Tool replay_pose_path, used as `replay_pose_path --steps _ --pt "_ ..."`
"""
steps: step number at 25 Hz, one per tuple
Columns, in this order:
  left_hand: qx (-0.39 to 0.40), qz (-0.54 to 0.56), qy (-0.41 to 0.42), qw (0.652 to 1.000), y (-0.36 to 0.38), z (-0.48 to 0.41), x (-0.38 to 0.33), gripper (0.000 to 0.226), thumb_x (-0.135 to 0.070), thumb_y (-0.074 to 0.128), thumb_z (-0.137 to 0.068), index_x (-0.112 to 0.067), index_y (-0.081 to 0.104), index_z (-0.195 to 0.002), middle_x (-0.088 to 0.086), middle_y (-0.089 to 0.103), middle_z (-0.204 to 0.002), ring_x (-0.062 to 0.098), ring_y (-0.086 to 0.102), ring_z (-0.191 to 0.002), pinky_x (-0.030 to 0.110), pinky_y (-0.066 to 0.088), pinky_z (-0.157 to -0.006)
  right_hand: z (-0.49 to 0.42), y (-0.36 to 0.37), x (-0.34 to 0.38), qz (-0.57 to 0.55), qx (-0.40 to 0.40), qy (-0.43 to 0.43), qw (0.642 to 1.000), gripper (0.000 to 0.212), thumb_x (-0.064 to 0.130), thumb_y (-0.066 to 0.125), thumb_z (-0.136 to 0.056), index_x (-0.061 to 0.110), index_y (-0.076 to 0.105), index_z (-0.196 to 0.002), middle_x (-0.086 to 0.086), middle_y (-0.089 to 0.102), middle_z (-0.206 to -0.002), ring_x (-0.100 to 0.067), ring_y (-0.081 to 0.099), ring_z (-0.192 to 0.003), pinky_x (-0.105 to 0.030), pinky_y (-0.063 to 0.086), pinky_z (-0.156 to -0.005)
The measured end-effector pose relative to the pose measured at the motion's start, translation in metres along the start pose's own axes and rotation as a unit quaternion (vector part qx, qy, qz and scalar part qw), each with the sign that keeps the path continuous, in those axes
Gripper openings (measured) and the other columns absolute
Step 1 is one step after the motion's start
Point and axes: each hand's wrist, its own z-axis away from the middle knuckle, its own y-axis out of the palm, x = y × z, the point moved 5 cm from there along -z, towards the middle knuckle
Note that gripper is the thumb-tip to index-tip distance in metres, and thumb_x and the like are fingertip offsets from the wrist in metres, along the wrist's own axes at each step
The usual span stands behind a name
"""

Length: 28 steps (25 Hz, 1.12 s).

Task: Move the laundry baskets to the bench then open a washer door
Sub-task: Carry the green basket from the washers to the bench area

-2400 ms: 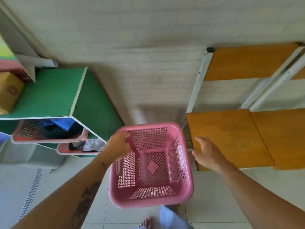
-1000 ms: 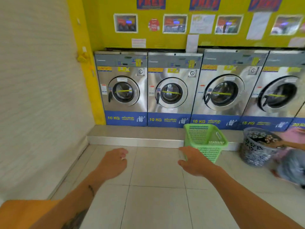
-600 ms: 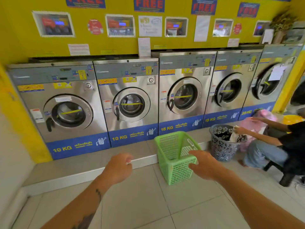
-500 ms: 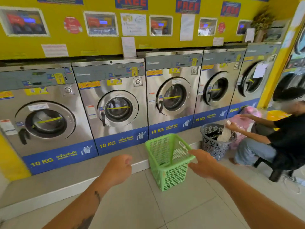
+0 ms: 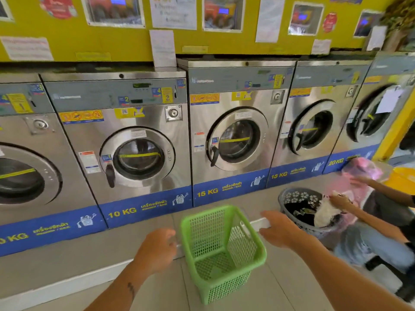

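Note:
An empty green mesh laundry basket (image 5: 221, 254) stands on the tiled floor in front of a row of steel front-loading washers. My left hand (image 5: 157, 250) hovers just left of its rim, fingers loosely curled, holding nothing. My right hand (image 5: 278, 230) is just right of the rim, fingers spread, also holding nothing. Behind the basket, the 10 KG washer door (image 5: 137, 158) and the 15 KG washer door (image 5: 237, 140) are both closed, each with a black handle on its left side.
A raised step (image 5: 67, 265) runs under the washers. To the right a seated person (image 5: 381, 232) handles clothes over a grey patterned basket (image 5: 298, 205), beside a pink bag (image 5: 361, 173). More washers line the wall on both sides.
I turned away from the pink basket by the bench and walked up to the washers. Both hands have come close to the green basket's sides.

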Motion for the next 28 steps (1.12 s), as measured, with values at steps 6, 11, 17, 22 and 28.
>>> replay_pose_path --steps 6,11,17,22,28 --pt "0.033 0.002 -0.030 0.999 0.035 -0.151 0.010 0.036 -0.042 0.040 -0.076 -0.009 0.056 -0.071 0.007 0.064 -0.074 0.032 0.063 -0.085 0.036 0.047 -0.073 -0.165 0.019 -0.014 0.020 0.045 -0.002 0.999 0.069 0.037 0.053 -0.085 0.012 0.036 -0.147 -0.012 0.037 -0.153 -0.024 0.035 -0.141 -0.031 0.027 -0.114" --pt "0.085 0.011 -0.082 0.993 0.085 -0.244 0.029 0.031 -0.033 0.052 -0.079 -0.008 0.066 -0.091 0.011 0.071 -0.094 0.031 0.066 -0.093 0.039 0.053 -0.081 -0.258 0.056 -0.044 0.029 0.083 0.041 0.995 0.067 0.037 0.054 -0.080 0.012 0.043 -0.141 -0.015 0.047 -0.143 -0.029 0.042 -0.134 -0.034 0.033 -0.109" --pt "0.118 -0.041 -0.143 0.982 0.211 -0.317 0.097 0.064 -0.039 0.057 -0.080 -0.022 0.043 -0.141 0.008 0.041 -0.148 0.024 0.042 -0.134 0.036 0.037 -0.109 -0.369 0.148 -0.122 0.054 0.098 0.068 0.991 0.068 0.015 0.057 -0.081 0.016 0.035 -0.145 -0.007 0.038 -0.149 -0.033 0.040 -0.131 -0.044 0.039 -0.107" --pt "0.094 -0.149 -0.179 0.968 0.324 -0.345 0.144 0.090 -0.040 0.057 -0.084 -0.024 0.004 -0.154 0.007 -0.011 -0.162 0.031 0.008 -0.148 0.043 0.028 -0.116 -0.439 0.260 -0.184 0.076 0.105 0.023 0.991 0.084 0.011 0.058 -0.075 0.021 0.020 -0.148 -0.003 0.025 -0.153 -0.034 0.034 -0.134 -0.047 0.043 -0.103" --pt "0.068 -0.232 -0.157 0.958 0.386 -0.336 0.177 0.112 -0.001 0.070 -0.056 0.000 0.011 -0.151 0.023 -0.014 -0.158 0.043 -0.002 -0.146 0.049 0.045 -0.102 -0.446 0.317 -0.218 0.137 0.118 -0.023 0.983 0.115 0.003 0.067 -0.070 0.015 -0.014 -0.151 -0.007 -0.012 -0.162 -0.029 0.039 -0.127 -0.038 0.055 -0.088"
